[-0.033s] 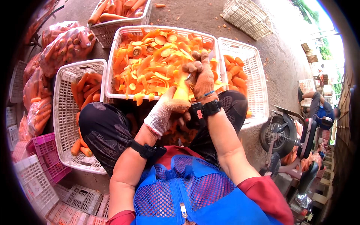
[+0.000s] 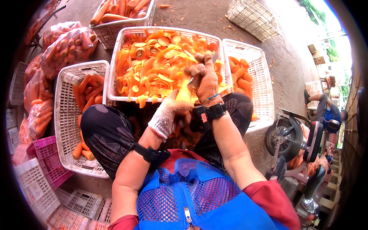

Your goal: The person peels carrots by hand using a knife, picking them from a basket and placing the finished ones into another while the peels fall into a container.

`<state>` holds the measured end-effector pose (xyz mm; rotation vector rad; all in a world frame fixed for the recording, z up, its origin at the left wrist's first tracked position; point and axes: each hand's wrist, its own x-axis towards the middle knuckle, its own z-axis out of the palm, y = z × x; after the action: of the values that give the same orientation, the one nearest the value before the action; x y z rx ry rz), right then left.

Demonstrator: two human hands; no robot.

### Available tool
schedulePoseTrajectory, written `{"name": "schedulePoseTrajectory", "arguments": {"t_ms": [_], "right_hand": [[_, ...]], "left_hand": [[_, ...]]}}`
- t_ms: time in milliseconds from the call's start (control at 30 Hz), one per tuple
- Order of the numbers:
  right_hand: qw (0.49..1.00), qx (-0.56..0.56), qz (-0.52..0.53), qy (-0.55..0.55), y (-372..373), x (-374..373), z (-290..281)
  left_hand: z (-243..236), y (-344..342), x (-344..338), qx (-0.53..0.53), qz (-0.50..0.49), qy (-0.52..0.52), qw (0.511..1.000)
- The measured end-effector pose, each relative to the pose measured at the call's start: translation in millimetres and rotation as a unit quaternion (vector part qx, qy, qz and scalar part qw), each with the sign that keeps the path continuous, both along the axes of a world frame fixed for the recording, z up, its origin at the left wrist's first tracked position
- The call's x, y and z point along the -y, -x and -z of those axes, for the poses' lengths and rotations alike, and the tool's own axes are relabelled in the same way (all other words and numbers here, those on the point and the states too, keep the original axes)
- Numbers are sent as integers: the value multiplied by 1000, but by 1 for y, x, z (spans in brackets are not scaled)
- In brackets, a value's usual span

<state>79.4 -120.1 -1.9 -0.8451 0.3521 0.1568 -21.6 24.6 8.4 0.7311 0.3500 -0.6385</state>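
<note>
Left hand (image 2: pixel 168 115), gloved, grips a carrot (image 2: pixel 184 94) over the lap, just at the near rim of the big white basket (image 2: pixel 115 57) full of carrot peelings and cut pieces. Right hand (image 2: pixel 207 82), also gloved, is clenched around a small blade or peeler (mostly hidden, can't tell which) pressed on the carrot's top end. Left of the knee, a white crate (image 2: pixel 63 115) with whole carrots; right, another crate (image 2: pixel 264 96) with carrots. Bagged carrots (image 2: pixel 65 42) farther left, pink crate (image 2: pixel 46 153) on the ground.
</note>
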Motion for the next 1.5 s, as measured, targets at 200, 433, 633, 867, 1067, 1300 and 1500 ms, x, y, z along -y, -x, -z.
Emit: {"name": "schedulePoseTrajectory", "arguments": {"t_ms": [200,433,633,867,1067,1300,1500], "right_hand": [[993,68,12,91,14,-18,-5],[942,45,89,319,-62,14,31],[995,-26,-52,80,-22,15,-2],[999,9,2,33,7,2,-11],[970,151,4,191,30,-22,-38],[967,87,77,226,-58,12,1],[974,135,9,181,1,-15,-24]], "left_hand": [[14,-11,11,195,41,-497,845],[1,-6,10,205,103,-609,759],[1,-10,15,197,113,-607,761],[-14,0,-3,27,4,14,1000],[-22,-6,-3,51,64,-185,979],[-2,-4,4,180,30,-312,932],[1,-13,14,186,67,-538,819]]}}
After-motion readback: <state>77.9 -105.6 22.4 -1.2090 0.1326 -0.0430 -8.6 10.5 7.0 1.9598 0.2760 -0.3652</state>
